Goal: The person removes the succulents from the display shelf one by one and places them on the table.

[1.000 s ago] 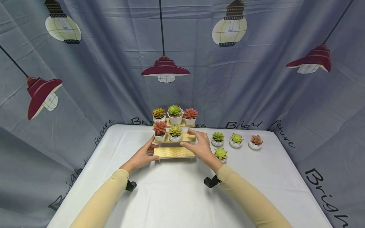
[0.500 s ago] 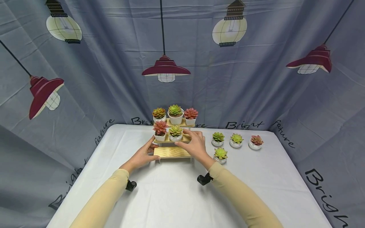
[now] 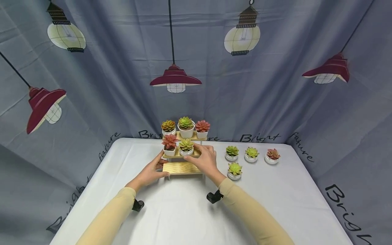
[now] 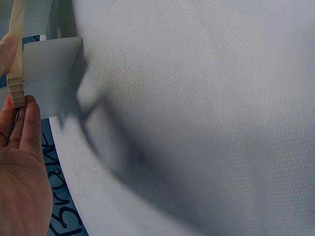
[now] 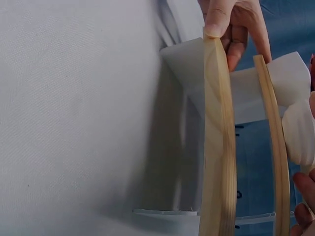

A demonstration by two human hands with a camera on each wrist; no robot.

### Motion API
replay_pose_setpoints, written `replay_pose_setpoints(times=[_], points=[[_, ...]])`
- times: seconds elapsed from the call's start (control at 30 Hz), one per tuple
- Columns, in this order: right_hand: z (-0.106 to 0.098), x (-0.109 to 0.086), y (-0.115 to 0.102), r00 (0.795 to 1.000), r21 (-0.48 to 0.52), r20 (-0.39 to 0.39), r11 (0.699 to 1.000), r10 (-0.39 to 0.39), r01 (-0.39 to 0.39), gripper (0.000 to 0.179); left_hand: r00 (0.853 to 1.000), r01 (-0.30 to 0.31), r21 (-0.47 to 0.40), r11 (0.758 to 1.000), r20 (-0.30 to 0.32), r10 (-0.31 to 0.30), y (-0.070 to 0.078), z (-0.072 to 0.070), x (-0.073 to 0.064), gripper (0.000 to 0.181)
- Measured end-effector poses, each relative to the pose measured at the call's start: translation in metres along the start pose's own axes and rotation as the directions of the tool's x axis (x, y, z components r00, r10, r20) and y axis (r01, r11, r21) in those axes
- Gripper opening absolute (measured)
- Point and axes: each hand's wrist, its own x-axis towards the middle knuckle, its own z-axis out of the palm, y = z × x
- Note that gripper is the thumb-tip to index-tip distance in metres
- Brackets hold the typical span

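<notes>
A tiered wooden plant stand (image 3: 181, 167) stands at the far middle of the table, its lowest board bare. My left hand (image 3: 148, 174) grips the stand's left end; the left wrist view has its thumb and fingers on the wooden board (image 4: 16, 59). On the middle board, my right hand (image 3: 206, 162) pinches a yellow-green potted succulent (image 3: 186, 145) by its round white pot (image 5: 298, 132). Left of that pot sits a red succulent (image 3: 169, 142) in a square pot. The top board bears an orange-brown succulent (image 3: 168, 126), a larger green one (image 3: 185, 122) and a red one (image 3: 202, 126).
Right of the stand, several small potted succulents rest on the white table (image 3: 171, 217): a dark green one (image 3: 231, 151), two yellow-green ones (image 3: 251, 152) and a reddish one (image 3: 272, 154). A grey-blue curtain (image 3: 211, 95) hangs behind and at both sides.
My right hand has moved left along the middle board to the yellow-green succulent and now holds its pot. My left hand stays at the stand. The head view has tilted slightly.
</notes>
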Motion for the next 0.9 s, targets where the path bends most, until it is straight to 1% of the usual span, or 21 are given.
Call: replay_pose_setpoints(times=[0.13, 0.33, 0.57, 0.77, 0.9], points=[[0.0009, -0.0012, -0.001, 1.0, 0.014, -0.007, 1.0, -0.007, 0.007, 0.079, 1.0, -0.008, -0.001, 1.0, -0.006, 0.008, -0.0028, 0.0017, -0.0022, 0.111], [0.0016, 0.0009, -0.0027, 1.0, -0.012, 0.005, 1.0, -0.005, 0.005, 0.08, 1.0, -0.016, 0.003, 1.0, -0.012, 0.016, -0.0057, 0.0019, -0.002, 0.112], [0.0045, 0.0024, -0.0043, 1.0, -0.018, 0.007, 1.0, 0.005, -0.005, 0.082, 1.0, 0.002, 0.005, 1.0, -0.003, -0.002, -0.0069, 0.0021, -0.0016, 0.114], [0.0053, 0.0029, -0.0073, 1.0, -0.035, 0.001, 0.999, 0.003, -0.003, 0.082, 1.0, -0.005, -0.007, 1.0, -0.004, 0.005, -0.0053, 0.0022, -0.0023, 0.113], [0.006, 0.0031, -0.0089, 1.0, -0.03, 0.006, 0.999, 0.009, -0.009, 0.081, 1.0, 0.006, -0.003, 1.0, -0.005, -0.006, -0.0049, 0.0024, -0.0036, 0.114]])
